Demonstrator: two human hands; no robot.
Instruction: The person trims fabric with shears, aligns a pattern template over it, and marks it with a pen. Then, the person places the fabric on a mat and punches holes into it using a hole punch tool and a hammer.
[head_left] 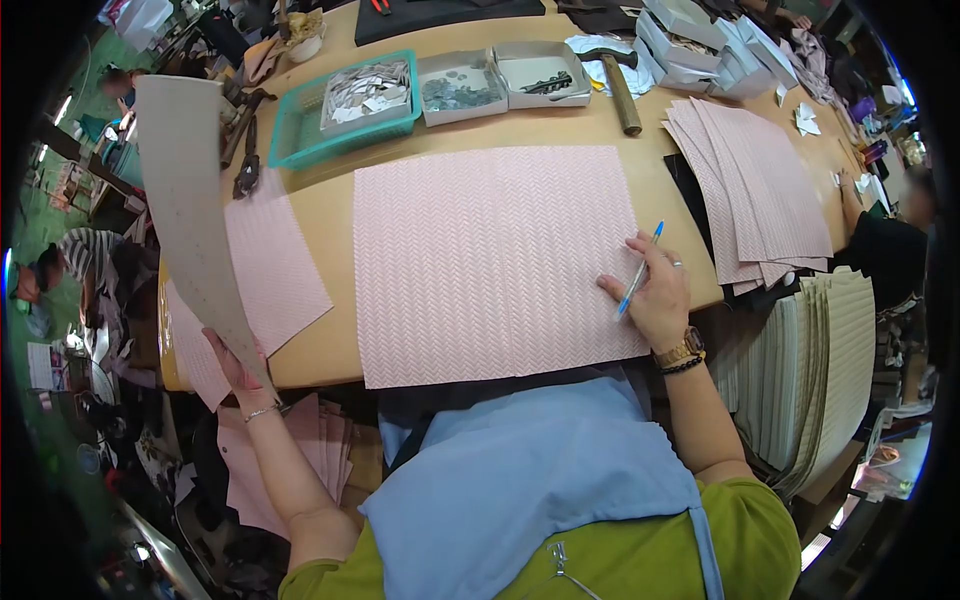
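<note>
A pink sheet with a woven zigzag texture (490, 265) lies flat on the table in front of me. At its right edge, my right hand (652, 290) holds a blue-and-clear pen (640, 268) between the fingers, tip pointing down and left. On the left, my left hand (235, 362) grips the lower end of a long grey curved template (190, 170), raised at a slant over the table's left side. Beneath the template, more pink pieces (275, 270) rest on the table.
Across the back stand a teal basket (290, 125), two small boxes of parts (462, 88) (540, 75) and a hammer (622, 95). Stacked pink sheets (755, 190) lie at the right, above a bundle of cream sheets (825, 350). A person (890, 240) sits at far right.
</note>
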